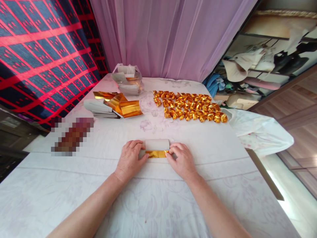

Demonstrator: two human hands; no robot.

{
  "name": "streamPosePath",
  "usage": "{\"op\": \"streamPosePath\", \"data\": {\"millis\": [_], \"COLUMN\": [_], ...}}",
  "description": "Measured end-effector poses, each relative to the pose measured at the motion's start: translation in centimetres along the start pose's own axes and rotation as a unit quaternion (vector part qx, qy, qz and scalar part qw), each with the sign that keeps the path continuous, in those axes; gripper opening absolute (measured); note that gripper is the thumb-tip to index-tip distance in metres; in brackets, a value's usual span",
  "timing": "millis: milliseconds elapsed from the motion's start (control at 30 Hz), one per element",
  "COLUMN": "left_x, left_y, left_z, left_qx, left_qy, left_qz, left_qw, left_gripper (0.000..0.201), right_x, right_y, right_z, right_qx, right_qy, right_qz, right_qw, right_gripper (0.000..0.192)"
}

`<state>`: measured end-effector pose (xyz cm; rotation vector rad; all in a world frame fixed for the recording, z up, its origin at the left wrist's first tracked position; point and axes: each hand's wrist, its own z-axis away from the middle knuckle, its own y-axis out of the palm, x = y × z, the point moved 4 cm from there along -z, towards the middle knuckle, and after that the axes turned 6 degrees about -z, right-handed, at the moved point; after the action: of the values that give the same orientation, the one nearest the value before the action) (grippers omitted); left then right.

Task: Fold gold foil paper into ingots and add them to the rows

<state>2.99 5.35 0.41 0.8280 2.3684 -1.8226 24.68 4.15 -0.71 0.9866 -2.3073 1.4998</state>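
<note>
A small sheet of gold foil paper (156,149), white on its back and partly rolled or folded over, lies on the white tablecloth (158,198) in front of me. My left hand (130,160) pinches its left end and my right hand (182,161) pinches its right end. A gold strip shows between my thumbs, with the white roll just beyond it. Both hands rest on the cloth.
Several folded gold paper pieces (189,106) lie in rows at the far right. A stack of gold and white sheets (114,105) sits at the far left, with a clear plastic bag (127,79) behind it. A blurred object (71,136) lies left. White cloth (257,132) hangs off the right edge.
</note>
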Motion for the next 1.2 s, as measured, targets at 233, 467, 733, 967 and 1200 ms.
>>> {"op": "streamPosePath", "data": {"millis": [233,467,733,967,1200], "left_x": [0.1,0.7,0.1,0.1,-0.2], "left_y": [0.2,0.3,0.2,0.0,0.1], "left_z": [0.3,0.5,0.3,-0.2,-0.5], "left_qx": [-0.003,0.027,0.083,0.073,0.081], "left_qy": [-0.002,0.012,0.014,-0.019,-0.029], "left_qz": [-0.003,0.027,0.020,0.075,0.066], "left_qw": [1.000,0.999,0.996,0.994,0.994], "left_gripper": [0.025,0.029,0.034,0.006,0.009], "right_x": [-0.1,-0.8,-1.5,-1.5,-1.1], "right_y": [-0.1,0.0,0.2,0.4,0.2], "right_z": [0.1,0.2,0.2,0.2,0.1], "right_qx": [-0.001,-0.009,-0.011,-0.020,-0.035], "right_qy": [0.001,0.007,0.000,-0.008,-0.008], "right_qz": [-0.014,-0.021,-0.013,-0.006,-0.033], "right_qw": [1.000,1.000,1.000,1.000,0.999], "right_gripper": [0.010,0.006,0.018,0.017,0.017]}}
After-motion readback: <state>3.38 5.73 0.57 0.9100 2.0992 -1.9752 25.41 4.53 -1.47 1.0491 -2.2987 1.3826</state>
